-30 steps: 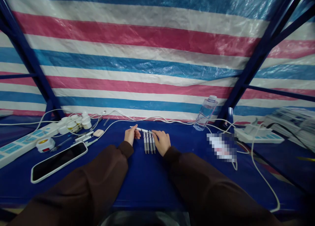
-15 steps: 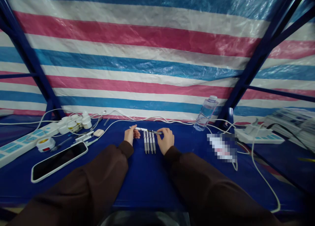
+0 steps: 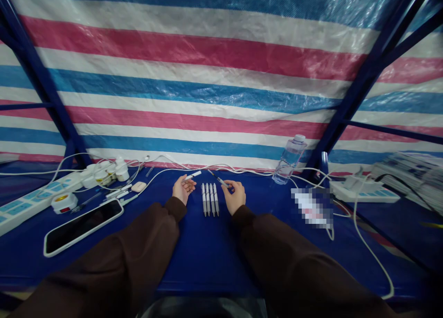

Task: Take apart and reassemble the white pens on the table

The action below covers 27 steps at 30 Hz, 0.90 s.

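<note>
My sleeves [image 3: 138, 244] are dark brown. The table [image 3: 200, 262] before me is deep blue. The four pens [image 3: 208, 200] are white above, grey below. The sheet [image 3: 214, 78] carries red, white and blue stripes. The phone [image 3: 83, 228] combines a black screen with a white edge.

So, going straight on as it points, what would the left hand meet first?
Beyond the left hand and its white pen part, probably the white cables, then the striped sheet; the hand's height is unclear, so it might pass over them.
</note>
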Available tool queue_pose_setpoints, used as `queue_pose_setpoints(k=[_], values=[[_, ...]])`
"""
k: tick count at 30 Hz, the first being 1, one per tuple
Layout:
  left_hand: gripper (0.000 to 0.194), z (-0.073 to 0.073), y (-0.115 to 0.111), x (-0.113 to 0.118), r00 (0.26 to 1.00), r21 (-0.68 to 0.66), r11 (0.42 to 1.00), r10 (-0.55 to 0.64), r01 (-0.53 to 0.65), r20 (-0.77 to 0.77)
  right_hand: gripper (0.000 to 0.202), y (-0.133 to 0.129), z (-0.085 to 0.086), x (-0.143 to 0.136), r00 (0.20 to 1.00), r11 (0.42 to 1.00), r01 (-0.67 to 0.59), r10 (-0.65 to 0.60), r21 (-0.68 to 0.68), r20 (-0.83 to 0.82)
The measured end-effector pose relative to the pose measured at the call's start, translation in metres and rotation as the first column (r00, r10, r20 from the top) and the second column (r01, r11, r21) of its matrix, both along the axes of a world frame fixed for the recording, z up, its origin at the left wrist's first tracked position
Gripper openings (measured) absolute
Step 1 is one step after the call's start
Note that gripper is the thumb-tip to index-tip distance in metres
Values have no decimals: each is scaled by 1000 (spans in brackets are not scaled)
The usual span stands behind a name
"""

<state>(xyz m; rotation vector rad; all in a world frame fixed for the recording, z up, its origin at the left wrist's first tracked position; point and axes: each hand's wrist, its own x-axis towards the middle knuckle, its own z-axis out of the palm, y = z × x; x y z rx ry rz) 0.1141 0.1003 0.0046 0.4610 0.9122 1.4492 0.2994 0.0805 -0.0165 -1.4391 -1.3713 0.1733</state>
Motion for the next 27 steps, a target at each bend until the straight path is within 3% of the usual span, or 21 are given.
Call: queue_pose_setpoints(k=[4,7,9,17,27], values=[[26,0,0,-2,999,-10,999,-48,48,-7,28,12,-9,0,970,995,-93,87,-19,-225],[26,-1,1,-2,997,-7,997,-72,71,-21,32,19,-15,-2,846,968,-250,208,-20,-491],[27,-1,1,-3,996,-10,997,-80,79,-29,31,21,-17,-3,776,954,-300,246,3,-580],[30,-1,3,-4,996,-17,996,-92,92,-16,31,21,-16,-5,737,956,-291,241,25,-631],[30,-3,4,-9,989,-17,997,-71,74,128,26,19,-14,-6,764,960,-279,231,14,-602]])
